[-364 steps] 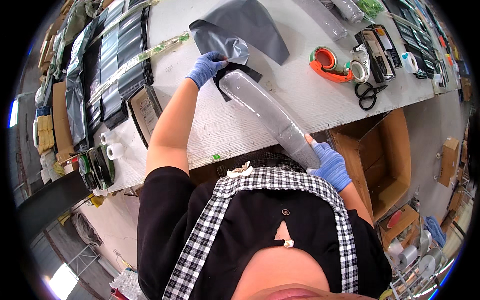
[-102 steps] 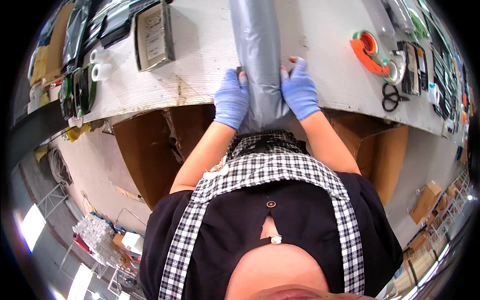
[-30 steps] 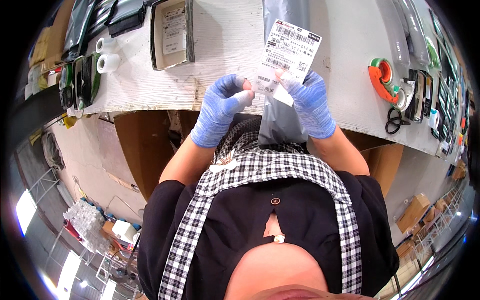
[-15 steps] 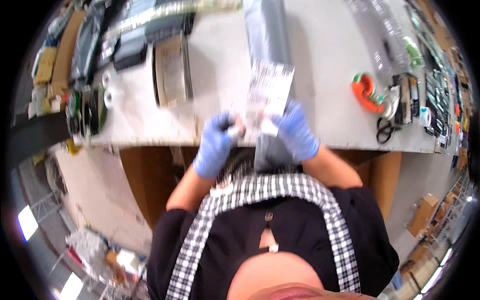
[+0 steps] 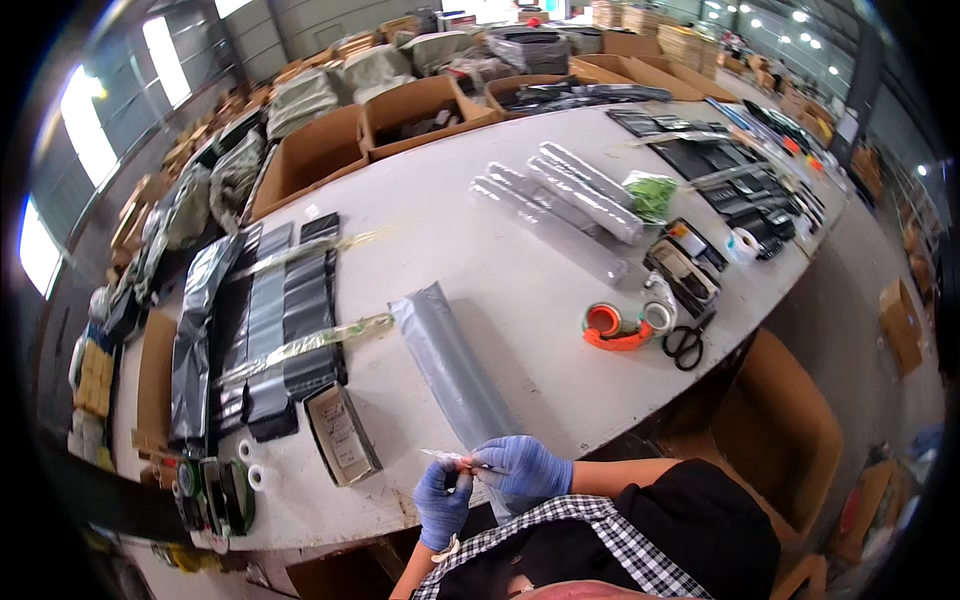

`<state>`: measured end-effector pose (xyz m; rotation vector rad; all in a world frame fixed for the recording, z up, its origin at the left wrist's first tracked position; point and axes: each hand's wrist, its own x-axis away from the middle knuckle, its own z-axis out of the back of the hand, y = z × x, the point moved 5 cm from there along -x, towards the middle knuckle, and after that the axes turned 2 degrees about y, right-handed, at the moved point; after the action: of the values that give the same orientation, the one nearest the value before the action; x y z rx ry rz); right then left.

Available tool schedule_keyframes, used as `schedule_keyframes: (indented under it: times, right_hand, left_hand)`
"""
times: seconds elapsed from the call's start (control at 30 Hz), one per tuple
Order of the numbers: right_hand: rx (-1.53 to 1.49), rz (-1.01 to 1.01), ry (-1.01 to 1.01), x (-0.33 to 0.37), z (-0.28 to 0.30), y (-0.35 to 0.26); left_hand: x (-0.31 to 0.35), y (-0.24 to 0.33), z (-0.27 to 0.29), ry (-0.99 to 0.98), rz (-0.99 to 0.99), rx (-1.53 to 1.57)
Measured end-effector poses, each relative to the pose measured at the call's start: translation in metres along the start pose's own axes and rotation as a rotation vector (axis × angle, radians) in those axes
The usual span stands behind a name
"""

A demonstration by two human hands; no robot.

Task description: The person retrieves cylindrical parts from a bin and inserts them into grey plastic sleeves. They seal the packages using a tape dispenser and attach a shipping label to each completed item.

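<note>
Grey plastic mailer tube [image 5: 450, 365] lies on the white worktop [image 5: 420, 230], long axis slanting from mid-table on the left down to the near edge, its lower end partly hidden under the hands. Gloved right hand [image 5: 522, 466] sits over that lower end, so it's the nearer one; left hand [image 5: 442, 510] is just left of it. Fingertips of both meet, pinching a thin white label [image 5: 437, 454] seen almost edge-on; its face can't be made out. Label pokes leftward past the tube's side, roughly crosswise to its axis; gap or contact with the tube can't be told. From the fingers, most of the tube runs away and slightly left. Black scissors [image 5: 683, 347] lie by the near edge, well right.
</note>
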<state>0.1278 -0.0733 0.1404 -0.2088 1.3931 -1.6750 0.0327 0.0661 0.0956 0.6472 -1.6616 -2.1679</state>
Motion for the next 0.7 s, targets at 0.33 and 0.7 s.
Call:
schedule_keyframes:
  times: [0.33, 0.7]
  right_hand:
    - [-0.338, -0.559, 0.128, 0.014, 0.038, 0.066]
    - [0.183, 0.23, 0.174, -0.068, 0.1, 0.06]
  left_hand:
    - [0.011, -0.002, 0.045, 0.025, -0.124, -0.351]
    - [0.055, -0.05, 0.272, 0.4, 0.252, -1.269]
